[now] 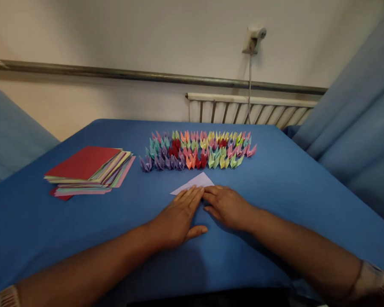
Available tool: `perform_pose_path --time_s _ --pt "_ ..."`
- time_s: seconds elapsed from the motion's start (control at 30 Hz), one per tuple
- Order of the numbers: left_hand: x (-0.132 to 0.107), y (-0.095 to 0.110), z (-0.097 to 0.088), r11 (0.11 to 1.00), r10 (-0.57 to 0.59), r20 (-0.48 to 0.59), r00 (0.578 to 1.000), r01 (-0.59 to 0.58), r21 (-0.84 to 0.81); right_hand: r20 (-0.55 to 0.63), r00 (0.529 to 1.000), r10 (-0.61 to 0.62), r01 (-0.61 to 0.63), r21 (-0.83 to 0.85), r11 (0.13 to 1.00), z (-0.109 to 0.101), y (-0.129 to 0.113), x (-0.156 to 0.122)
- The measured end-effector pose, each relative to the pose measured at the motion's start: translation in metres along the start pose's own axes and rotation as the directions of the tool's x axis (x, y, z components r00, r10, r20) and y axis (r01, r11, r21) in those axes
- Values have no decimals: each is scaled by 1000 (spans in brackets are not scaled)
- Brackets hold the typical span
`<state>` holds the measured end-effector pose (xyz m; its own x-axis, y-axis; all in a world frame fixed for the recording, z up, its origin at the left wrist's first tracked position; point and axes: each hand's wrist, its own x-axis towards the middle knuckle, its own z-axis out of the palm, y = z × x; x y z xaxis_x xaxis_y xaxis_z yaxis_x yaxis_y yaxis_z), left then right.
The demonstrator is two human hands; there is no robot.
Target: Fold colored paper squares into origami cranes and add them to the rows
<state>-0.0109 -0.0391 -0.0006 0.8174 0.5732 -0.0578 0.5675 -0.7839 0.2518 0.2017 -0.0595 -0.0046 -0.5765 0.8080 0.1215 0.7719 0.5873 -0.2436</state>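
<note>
A pale lavender sheet of origami paper (pixel 195 181), folded into a triangle, lies on the blue-covered table with its peak pointing away from me. My left hand (pixel 181 215) rests flat on the paper's near side, fingers stretched forward and thumb held apart. Touching the near right part of the paper is my right hand (pixel 227 207), its fingers extended and lying low beside the left fingertips. Both hands cover the near edge of the paper. Just beyond stand several rows of folded paper cranes (pixel 196 151) in many colours.
A stack of coloured paper squares (pixel 86 166), red on top, sits at the left. The blue tablecloth (pixel 275 170) covers the table. Behind are a metal rail (pixel 131 74), a radiator (pixel 230 106) and a wall socket with a plug (pixel 254 40). Blue curtains (pixel 361 106) hang at both sides.
</note>
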Motion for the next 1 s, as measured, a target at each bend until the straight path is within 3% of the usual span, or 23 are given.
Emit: perform_pose_path --time_s 0.23,0.57,0.67,0.73,0.87,1.0 --pt "-2 -10 1 999 30 102 994 -32 26 -8 997 74 -74 -113 991 -1 -1 -21" --pt "-1 -11 0 1000 19 81 997 -17 -19 -37 951 308 -306 -267 914 -18 13 -66" --pt "-1 -11 0 1000 9 76 997 -9 -8 -78 945 316 -326 -247 913 -26 11 -49" --pt "0 -11 0 1000 10 78 997 -11 6 -86 967 241 -253 -179 951 -25 7 -27" --pt "-1 -13 1 1000 23 53 998 -23 -11 -148 979 138 -139 8 990 -4 2 10" --pt "-3 -17 4 999 35 5 999 -35 -23 -190 972 136 -129 50 990 16 8 20"
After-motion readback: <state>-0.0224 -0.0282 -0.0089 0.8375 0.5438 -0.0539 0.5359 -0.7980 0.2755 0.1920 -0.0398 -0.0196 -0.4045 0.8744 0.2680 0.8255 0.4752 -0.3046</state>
